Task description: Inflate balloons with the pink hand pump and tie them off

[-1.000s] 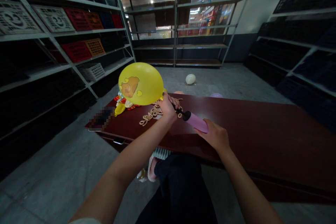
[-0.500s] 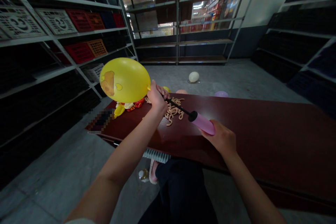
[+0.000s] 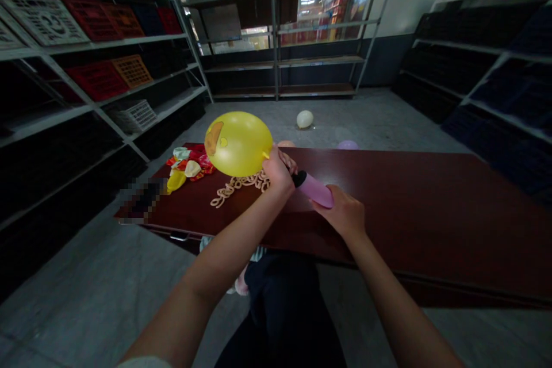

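A yellow balloon [image 3: 241, 144] with a printed figure on its far left side is blown up over the table. My left hand [image 3: 278, 169] is closed around its neck and the front end of a balloon pump; the fingers hide where the two meet. The pump's pink barrel [image 3: 317, 191] with a black collar lies in my right hand [image 3: 345, 213], which is wrapped round its near end. Beneath the balloon, tan curly strips [image 3: 235, 185] lie in a heap. Further left is a pile of limp balloons [image 3: 192, 168] in red, yellow, white and pale green.
The dark red table [image 3: 414, 201] stretches to the right. A blurred-out dark object [image 3: 146, 200] lies at its left end. On the floor beyond are a white balloon [image 3: 305, 119] and a purple balloon [image 3: 347, 145]. Shelves with crates [image 3: 101, 80] stand left; more racks [image 3: 276, 63] stand behind.
My hands have come closer together, and the pump's black rod, long and visible before, has slid into the pink barrel. The balloon sits further right in view; the camera has also shifted.
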`<action>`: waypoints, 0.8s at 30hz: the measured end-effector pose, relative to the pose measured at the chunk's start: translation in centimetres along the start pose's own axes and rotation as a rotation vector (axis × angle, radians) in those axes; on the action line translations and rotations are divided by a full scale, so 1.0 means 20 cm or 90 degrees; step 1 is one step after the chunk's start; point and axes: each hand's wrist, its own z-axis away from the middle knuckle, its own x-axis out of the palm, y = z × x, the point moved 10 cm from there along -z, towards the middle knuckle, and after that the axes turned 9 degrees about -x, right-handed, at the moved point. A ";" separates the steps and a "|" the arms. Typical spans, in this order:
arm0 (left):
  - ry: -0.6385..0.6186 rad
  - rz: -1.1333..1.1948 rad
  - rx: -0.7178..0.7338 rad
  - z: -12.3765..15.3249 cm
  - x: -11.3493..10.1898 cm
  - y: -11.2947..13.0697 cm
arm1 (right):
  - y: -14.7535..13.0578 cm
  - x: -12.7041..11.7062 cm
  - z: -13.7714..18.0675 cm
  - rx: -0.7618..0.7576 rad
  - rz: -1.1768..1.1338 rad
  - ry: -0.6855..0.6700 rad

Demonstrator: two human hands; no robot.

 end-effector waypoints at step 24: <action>0.159 0.047 0.155 -0.10 -0.39 0.94 | -0.28 0.17 -0.15 -0.103 -0.091 -0.063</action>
